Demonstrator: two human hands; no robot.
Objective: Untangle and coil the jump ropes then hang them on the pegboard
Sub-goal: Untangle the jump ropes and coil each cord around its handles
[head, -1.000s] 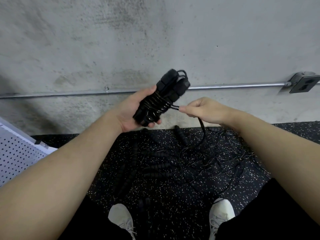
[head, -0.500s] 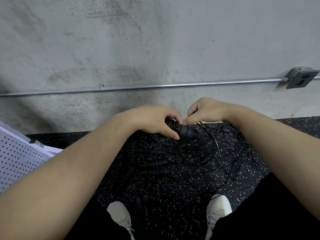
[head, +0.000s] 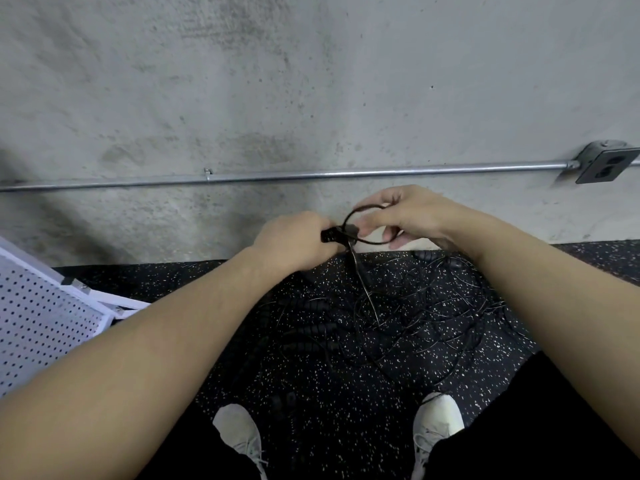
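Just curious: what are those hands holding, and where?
The left hand grips the jump rope handles; the right hand pinches a loop of its cord beside them.

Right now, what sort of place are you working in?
Probably a gym or its storage corner: black speckled rubber floor, bare concrete wall with a metal conduit running to an outlet, and tangled jump ropes on the floor.

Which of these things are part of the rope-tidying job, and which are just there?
Part of the job:
- jump rope handles gripped by the left hand
- cord loop pinched by the right hand
- tangled ropes on the floor
- pegboard, lying at the left

Just there:
- metal conduit on the wall
- outlet box
- white shoes
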